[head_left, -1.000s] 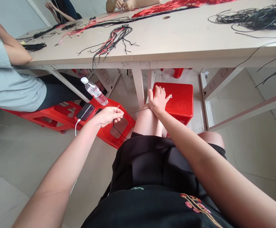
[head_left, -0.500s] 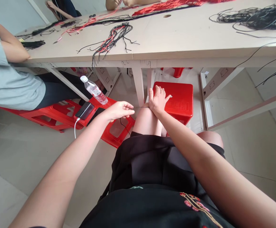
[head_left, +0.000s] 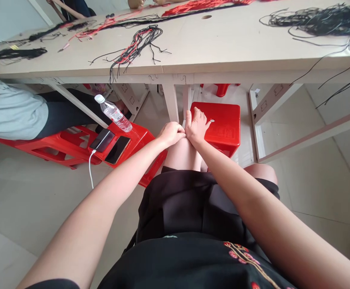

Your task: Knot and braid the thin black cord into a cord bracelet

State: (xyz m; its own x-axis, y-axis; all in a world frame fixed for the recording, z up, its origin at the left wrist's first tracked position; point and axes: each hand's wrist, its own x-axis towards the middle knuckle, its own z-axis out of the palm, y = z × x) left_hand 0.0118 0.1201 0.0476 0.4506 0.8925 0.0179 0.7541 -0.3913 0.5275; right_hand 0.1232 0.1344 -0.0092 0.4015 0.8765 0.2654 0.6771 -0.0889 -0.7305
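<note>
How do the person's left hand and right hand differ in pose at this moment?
The left hand is curled, its fingers bent inward; the right hand lies flatter, its fingers stretched forward. The left hand sits at the side of the knee; the right hand rests on top of it. Both are bare and touch each other there.

Your left hand (head_left: 171,133) and right hand (head_left: 196,127) met at your knee (head_left: 182,150). Their fingertips covered whatever lay between them, so you could not tell whether either pinched anything. The left edge of the picture cut off the co-worker (head_left: 9,114) at the left end of the table (head_left: 223,44), leaving a shirt and lap. At its far edge, another person's hands (head_left: 134,3) and the red cords (head_left: 205,5) ran out at the top. The black cords (head_left: 322,20) at its far right corner were cut off too. Its near edge hid most of a stool (head_left: 221,89). The label on the bottle (head_left: 114,113) was too small to read.
</note>
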